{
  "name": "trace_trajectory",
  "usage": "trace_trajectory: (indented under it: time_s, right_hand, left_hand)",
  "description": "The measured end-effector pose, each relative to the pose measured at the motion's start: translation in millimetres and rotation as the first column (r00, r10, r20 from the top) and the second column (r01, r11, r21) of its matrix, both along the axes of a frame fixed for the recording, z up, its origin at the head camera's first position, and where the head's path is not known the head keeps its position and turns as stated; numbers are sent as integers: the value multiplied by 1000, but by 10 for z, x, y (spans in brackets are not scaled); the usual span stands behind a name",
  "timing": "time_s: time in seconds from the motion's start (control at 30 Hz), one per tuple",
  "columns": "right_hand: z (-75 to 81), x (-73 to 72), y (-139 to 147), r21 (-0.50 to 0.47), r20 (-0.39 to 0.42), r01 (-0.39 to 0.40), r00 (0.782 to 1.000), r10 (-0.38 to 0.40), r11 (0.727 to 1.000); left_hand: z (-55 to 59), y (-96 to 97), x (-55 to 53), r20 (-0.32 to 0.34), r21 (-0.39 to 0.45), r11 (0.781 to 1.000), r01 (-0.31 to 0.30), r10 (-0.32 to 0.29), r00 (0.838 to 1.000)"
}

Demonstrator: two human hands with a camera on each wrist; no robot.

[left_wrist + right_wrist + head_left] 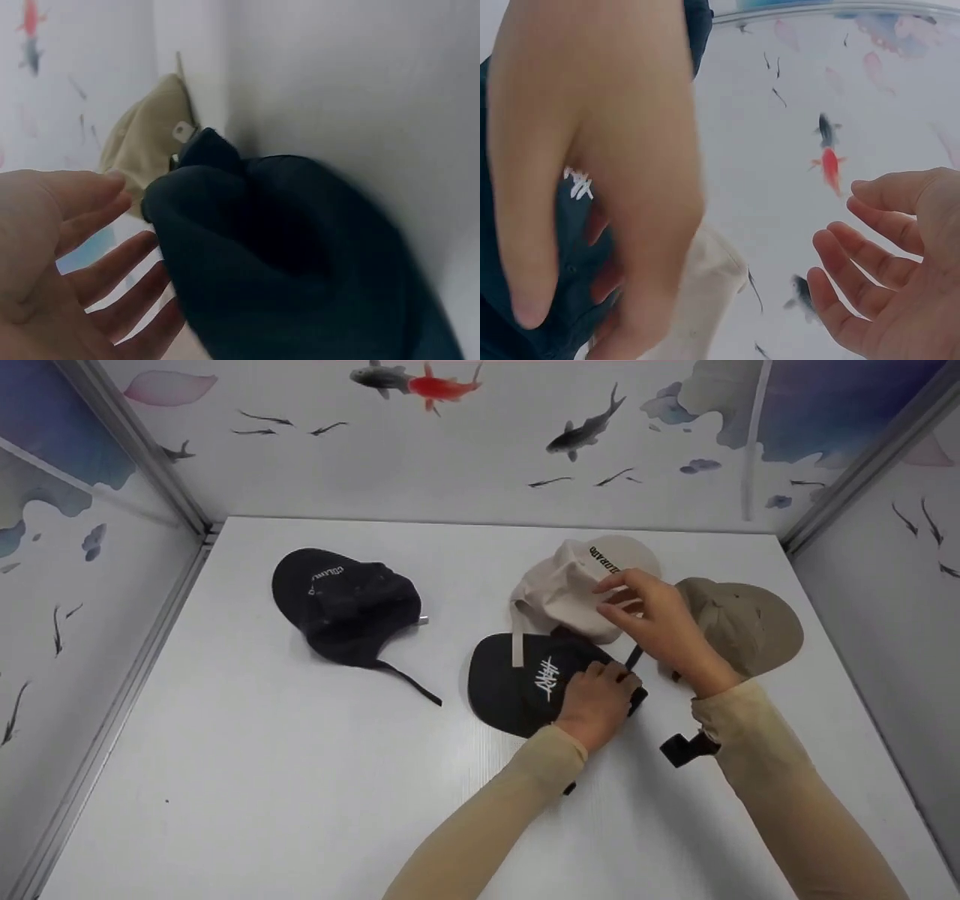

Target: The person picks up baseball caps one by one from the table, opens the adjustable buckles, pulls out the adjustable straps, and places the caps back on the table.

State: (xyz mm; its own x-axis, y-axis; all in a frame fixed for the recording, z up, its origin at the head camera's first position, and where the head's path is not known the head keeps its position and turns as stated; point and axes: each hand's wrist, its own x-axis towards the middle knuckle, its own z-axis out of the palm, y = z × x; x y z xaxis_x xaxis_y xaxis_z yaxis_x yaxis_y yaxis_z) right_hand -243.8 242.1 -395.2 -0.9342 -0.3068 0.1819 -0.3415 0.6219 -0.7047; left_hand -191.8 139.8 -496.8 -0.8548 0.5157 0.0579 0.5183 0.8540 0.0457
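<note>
A black cap (502, 682) with white lettering lies with its brim to the left. My left hand (600, 697) rests over its crown, fingers toward its back edge. In the left wrist view, loosely extended fingers of that hand (112, 277) lie alongside the dark cap (300, 247), not curled round it. A cream cap (559, 581) lies just behind, its strap hanging over the black brim. Above the cream cap hovers my right hand (652, 611), fingers parted and loosely bent, with nothing between them in the right wrist view (892, 255).
A khaki cap (742, 622) lies at the right, partly behind my right wrist. Another black cap (352, 607) sits at the left, its strap (412, 682) trailing on the white table (262, 795). Printed panels (465, 457) with fish enclose the back and sides.
</note>
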Motion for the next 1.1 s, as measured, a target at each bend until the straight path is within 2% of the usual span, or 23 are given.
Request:
trace_trajectory:
  time_s: [0.13,0.27,0.37,0.43,0.53,0.63,0.73,0.93,1.03,1.1]
  right_hand:
    - [19,64,-17,0,-8,-25,1000,25,1000]
    - [13,117,-30,-8,-27,-47,999,47,999]
    - [5,162,-30,-11,-31,-60,998,60,998]
    - [2,197,-26,-11,-38,-67,997,67,998]
    - [-3,252,-23,-1,-52,-78,996,77,997]
    - [1,305,-29,2,-71,-89,993,89,996]
    - [23,356,-45,-6,-96,-98,991,97,995]
    - [45,452,-59,-15,-130,-119,985,116,993]
    - [34,488,-38,4,-146,-175,974,174,985]
    - [26,511,-20,25,-158,-234,959,235,972]
  left_hand:
    - [-61,50,18,20,-65,997,32,-30,999]
    - [-56,-44,51,35,-43,997,59,-57,998]
    - [42,-187,61,56,21,997,74,-75,996]
    - [145,-307,50,38,95,993,75,-79,996]
    - [321,-504,4,20,226,972,61,-67,998]
    - [490,-704,-51,44,364,931,28,-48,998]
    - [644,-896,-89,103,469,883,-16,-37,994]
    - [872,-1208,-130,170,604,792,-85,-24,985]
    - [952,-1326,-145,193,673,733,-100,-43,980]
    - [988,-1392,-154,195,725,683,-94,-73,978]
